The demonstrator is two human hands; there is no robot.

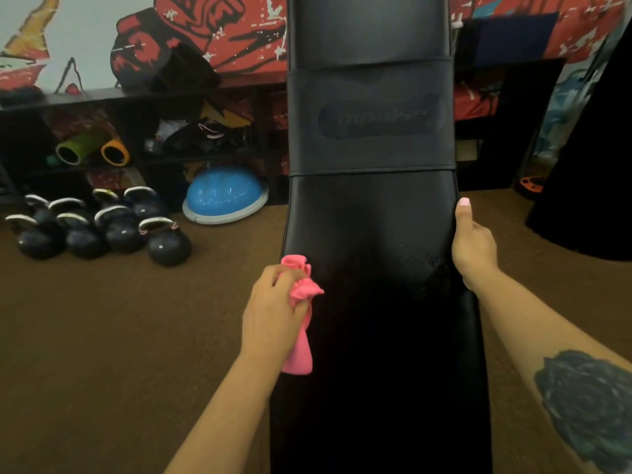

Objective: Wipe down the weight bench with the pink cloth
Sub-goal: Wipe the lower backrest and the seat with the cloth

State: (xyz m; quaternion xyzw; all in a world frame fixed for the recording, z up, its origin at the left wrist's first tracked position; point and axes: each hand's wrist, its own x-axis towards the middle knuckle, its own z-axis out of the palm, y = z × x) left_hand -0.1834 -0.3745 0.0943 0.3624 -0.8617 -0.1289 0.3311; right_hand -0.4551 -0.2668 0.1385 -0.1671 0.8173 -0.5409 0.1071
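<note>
A long black padded weight bench (372, 217) runs from the bottom of the view up to the top centre. My left hand (272, 309) is closed around a bunched pink cloth (301, 292) and presses it against the bench's left edge; one end of the cloth hangs down below the hand. On the opposite side, my right hand (472, 244) grips the right edge of the pad, thumb pointing up along it and fingers hidden behind the edge. A tattoo shows on the right forearm.
Several black kettlebells (102, 227) stand on the brown floor at left, next to a blue half-ball trainer (224, 195). A dark shelf (136, 97) with foam rollers and gear lines the painted wall. A black upright shape (588, 165) stands at right.
</note>
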